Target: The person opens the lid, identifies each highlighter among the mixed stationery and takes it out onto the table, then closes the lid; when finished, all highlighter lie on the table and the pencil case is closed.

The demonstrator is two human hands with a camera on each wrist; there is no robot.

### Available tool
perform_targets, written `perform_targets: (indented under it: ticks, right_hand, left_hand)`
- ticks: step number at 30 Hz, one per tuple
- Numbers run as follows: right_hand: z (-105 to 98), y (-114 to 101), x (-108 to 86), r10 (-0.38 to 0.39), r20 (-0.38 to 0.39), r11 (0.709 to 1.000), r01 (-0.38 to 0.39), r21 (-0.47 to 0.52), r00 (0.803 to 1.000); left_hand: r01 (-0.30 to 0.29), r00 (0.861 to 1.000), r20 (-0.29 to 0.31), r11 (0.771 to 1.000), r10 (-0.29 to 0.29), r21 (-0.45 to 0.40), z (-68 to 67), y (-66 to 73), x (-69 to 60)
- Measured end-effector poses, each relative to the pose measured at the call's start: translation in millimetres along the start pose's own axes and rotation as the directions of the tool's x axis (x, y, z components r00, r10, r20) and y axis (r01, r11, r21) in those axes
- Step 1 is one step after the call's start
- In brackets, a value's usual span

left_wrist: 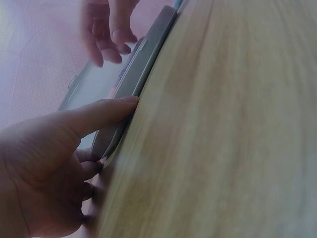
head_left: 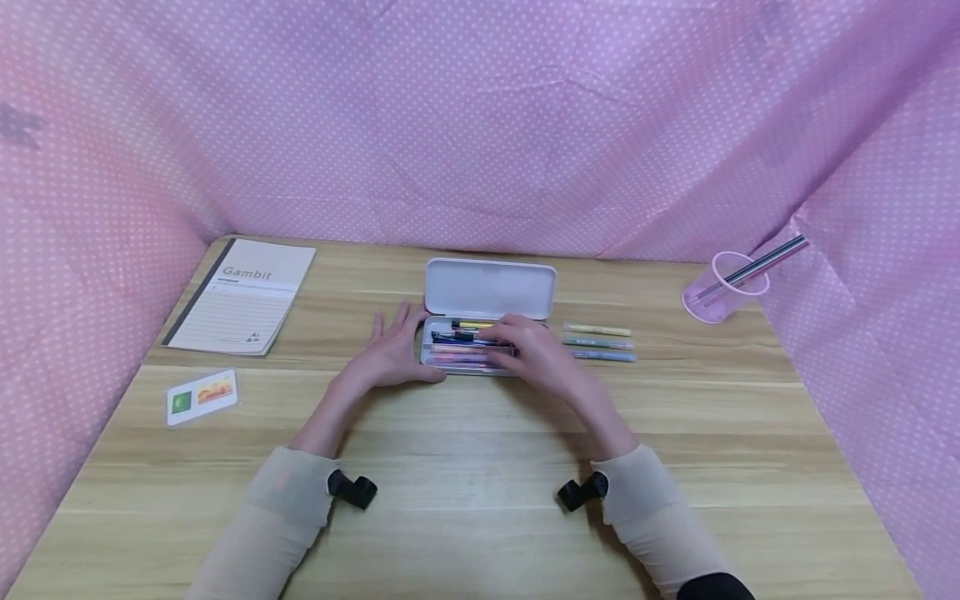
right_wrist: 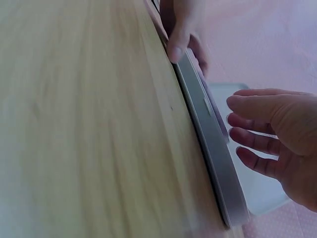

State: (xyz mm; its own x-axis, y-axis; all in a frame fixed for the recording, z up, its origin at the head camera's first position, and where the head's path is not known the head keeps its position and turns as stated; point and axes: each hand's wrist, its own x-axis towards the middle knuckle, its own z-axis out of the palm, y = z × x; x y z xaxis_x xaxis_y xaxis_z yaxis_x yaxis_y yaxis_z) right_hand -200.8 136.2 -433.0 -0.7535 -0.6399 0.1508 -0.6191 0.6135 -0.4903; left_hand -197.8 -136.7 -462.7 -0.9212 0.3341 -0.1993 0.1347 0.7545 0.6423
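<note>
An open white pencil case (head_left: 491, 287) lies on the table with its lid tilted back. Several pens and pencils (head_left: 450, 350) are inside. My left hand (head_left: 390, 354) holds the case's left end, thumb against the front wall and fingers around the end and rear corner. Over the right half of the case hovers my right hand (head_left: 536, 354), its fingers loosely bent above the pens. In the right wrist view, nothing shows between the right fingers (right_wrist: 255, 141). The right hand hides part of the contents.
Three slim pens (head_left: 600, 342) lie just right of the case. A pink mesh cup (head_left: 708, 292) with pencils stands at the far right. At the left are a notebook (head_left: 243, 296) and a small white card (head_left: 201, 397). Pink dotted cloth (head_left: 480, 125) surrounds the table.
</note>
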Motion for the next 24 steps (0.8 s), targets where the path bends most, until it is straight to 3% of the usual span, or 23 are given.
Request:
perform_targets:
  ticks: [7, 24]
  right_hand:
    - [5.8, -3.0, 1.6, -0.005, 0.052, 0.999, 0.007, -0.038, 0.999]
    - [7.8, -3.6, 0.9, 0.000, 0.073, 0.996, 0.006, -0.091, 0.997]
  left_hand:
    - [0.008, 1.000, 0.004, 1.000, -0.008, -0.006, -1.5, 0.2, -1.3]
    - [0.001, 1.000, 0.007, 1.000, -0.001, 0.005, -2.9, 1.8, -1.9]
